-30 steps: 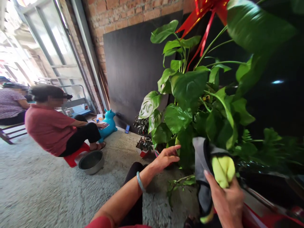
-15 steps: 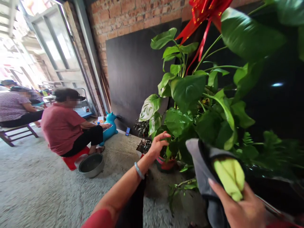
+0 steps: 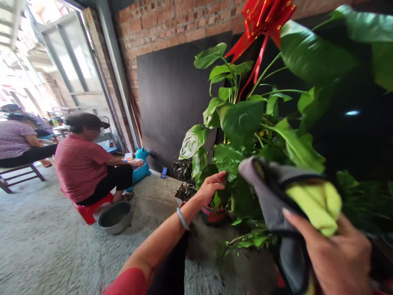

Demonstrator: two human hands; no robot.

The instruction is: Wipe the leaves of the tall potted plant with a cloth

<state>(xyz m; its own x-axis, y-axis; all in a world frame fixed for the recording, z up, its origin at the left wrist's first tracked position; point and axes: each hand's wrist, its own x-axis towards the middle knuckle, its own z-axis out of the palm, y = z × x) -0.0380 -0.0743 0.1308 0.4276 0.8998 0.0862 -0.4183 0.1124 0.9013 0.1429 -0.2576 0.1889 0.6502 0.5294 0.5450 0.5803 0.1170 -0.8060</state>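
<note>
My left hand [image 3: 211, 188], with a pale bangle [image 3: 183, 219] on its wrist, reaches in among the lower leaves of a tall potted plant [image 3: 241, 123]. Its fingers are stretched out and apart, at the edge of a leaf; whether they touch it I cannot tell. On the right, my right hand [image 3: 340, 254] grips a cloth [image 3: 270, 205], grey on one side and yellow-green on the other, bunched and hanging down. The cloth, somewhat blurred, covers part of the foliage. Below the leaves the plant's pot [image 3: 213, 215] is partly hidden.
A red bow [image 3: 267, 20] hangs on the plant. To the left, a person [image 3: 86, 159] sits on a red stool [image 3: 89, 211] by a grey basin [image 3: 115, 217] and a blue animal figure [image 3: 141, 164]. A phone [image 3: 164, 172] leans near the dark board [image 3: 178, 98]. Another person [image 3: 18, 139] sits farther left.
My right hand has moved right and slightly up with the cloth, which now spreads across more leaves. My left hand has shifted slightly right, its fingers straighter.
</note>
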